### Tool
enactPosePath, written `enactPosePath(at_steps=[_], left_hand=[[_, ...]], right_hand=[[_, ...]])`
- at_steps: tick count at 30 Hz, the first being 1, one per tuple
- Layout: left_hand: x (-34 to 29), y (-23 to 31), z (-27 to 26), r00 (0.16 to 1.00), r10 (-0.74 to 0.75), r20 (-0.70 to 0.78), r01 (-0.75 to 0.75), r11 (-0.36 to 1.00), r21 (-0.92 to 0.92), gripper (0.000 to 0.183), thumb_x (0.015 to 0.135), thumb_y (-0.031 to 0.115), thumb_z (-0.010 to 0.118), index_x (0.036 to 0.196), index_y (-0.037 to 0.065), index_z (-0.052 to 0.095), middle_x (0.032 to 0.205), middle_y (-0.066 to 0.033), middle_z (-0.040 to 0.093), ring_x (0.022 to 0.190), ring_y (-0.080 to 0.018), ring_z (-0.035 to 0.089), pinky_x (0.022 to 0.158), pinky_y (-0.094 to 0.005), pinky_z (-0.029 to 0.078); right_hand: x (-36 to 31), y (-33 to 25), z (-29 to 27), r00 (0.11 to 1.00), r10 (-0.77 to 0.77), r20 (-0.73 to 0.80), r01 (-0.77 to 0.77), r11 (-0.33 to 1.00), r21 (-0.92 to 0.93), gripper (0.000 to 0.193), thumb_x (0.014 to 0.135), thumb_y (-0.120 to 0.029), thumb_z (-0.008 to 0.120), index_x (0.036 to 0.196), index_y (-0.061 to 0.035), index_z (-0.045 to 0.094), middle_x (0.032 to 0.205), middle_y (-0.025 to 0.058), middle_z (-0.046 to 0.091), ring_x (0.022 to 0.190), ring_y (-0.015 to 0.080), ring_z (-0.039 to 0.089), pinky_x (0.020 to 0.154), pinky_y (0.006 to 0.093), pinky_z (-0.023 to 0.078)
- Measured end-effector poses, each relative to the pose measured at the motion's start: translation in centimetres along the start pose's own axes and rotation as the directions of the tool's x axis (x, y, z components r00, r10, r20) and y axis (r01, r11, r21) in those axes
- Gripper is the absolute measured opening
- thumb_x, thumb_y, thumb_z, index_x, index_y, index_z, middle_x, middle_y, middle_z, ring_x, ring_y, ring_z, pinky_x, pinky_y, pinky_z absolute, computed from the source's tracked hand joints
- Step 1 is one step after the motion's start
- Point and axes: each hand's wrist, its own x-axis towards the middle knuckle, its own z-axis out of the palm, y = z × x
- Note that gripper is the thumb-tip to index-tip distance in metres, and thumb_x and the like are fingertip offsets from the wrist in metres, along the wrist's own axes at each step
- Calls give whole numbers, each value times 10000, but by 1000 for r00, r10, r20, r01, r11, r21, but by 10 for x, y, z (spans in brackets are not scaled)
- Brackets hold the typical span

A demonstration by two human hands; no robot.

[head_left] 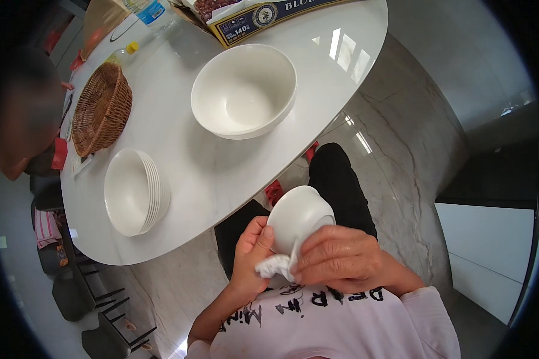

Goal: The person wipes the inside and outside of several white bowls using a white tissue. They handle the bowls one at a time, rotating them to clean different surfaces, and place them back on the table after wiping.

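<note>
Above my lap, just off the table's edge, a small white bowl (296, 215) is tilted between my hands. My left hand (251, 251) grips it from the left side, thumb against the outer wall. Over its base my right hand (338, 257) is closed on a crumpled white cloth or tissue (275, 266), which touches the bowl. Part of the cloth is hidden under the right fingers. On the table to the left stands a nested stack of several similar white bowls (129, 194). A large white bowl (239, 96) sits farther back, its inside facing up.
The white oval table (191, 179) also holds a brown wicker basket (102, 107), a bottle with a yellow cap (123, 54), a clear bottle with a blue label (147, 11) and a fruit carton (263, 18). Another person (30, 107) is at the far left, beside dark chairs (75, 293).
</note>
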Motion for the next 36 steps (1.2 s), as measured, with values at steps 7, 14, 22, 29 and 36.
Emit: enactPosePath(at_steps=[7,14,22,29,36], left_hand=[[-7,-3,-1,964,259,-54,-233,928,290,244,1005,228,509,1091,5,560,937,-3,619,876,-59,543,827,-222,435],[-7,5,-7,938,342,63,-340,863,375,268,1003,239,517,1040,-16,589,934,-18,618,846,-64,533,803,-218,436],[-2,15,2,908,380,177,-416,768,486,446,989,349,511,1239,-20,520,1212,-115,560,1100,-169,531,963,-308,402],[2,5,8,979,-70,190,63,997,43,1050,772,741,556,1502,100,156,1483,-152,313,1354,-284,355,1066,-505,356],[-6,-5,-11,980,-170,100,169,985,20,1128,669,742,678,1454,59,244,1407,-113,406,1292,-232,423,1057,-410,392]], right_hand=[[-1,33,-8,984,47,-174,-87,968,-234,365,594,130,669,919,-35,675,894,73,656,797,269,619,697,339,511],[-38,50,-24,723,587,-364,-432,796,424,192,855,-25,644,1045,1,633,1022,51,641,899,112,594,753,239,471],[-35,44,-9,840,531,-113,-382,725,573,159,885,-94,636,1008,6,632,969,64,643,879,118,592,770,268,470],[-12,21,-13,992,59,-114,-71,992,-101,283,680,-25,728,957,-17,669,765,81,614,691,252,615,638,344,475],[-7,3,-1,992,88,92,-84,995,-46,320,709,-137,765,1002,-54,667,814,70,605,726,242,614,617,346,501]])
